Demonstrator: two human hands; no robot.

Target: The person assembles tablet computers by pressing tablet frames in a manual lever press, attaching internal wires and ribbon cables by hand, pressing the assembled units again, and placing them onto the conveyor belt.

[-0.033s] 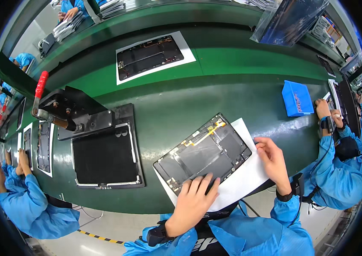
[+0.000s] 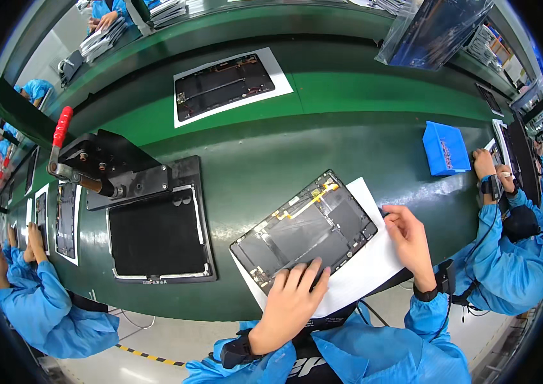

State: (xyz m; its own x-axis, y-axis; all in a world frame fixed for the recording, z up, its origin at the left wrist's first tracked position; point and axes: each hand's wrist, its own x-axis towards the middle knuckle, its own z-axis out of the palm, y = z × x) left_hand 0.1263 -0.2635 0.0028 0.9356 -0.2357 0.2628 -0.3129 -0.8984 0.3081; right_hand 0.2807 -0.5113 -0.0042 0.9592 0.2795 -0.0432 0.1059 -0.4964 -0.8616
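Observation:
An opened tablet [image 2: 303, 230] with its inner parts and a yellow flex cable [image 2: 313, 201] showing lies aslant on a white sheet [image 2: 364, 269] before me. My left hand [image 2: 291, 294] rests on the tablet's near edge, fingers spread and fingertips on its dark inside. Just right of the tablet, over the sheet's right edge, is my right hand [image 2: 408, 240]. Its fingers are bent together around a small dark thing at their tips, too small to name.
Left of the tablet stands a press fixture [image 2: 124, 173] with a red-handled lever [image 2: 62, 127] and a black bed [image 2: 156, 237]. Another opened tablet [image 2: 223, 86] lies at the back. A blue bin [image 2: 445, 148] stands right. Co-workers in blue sit on both sides.

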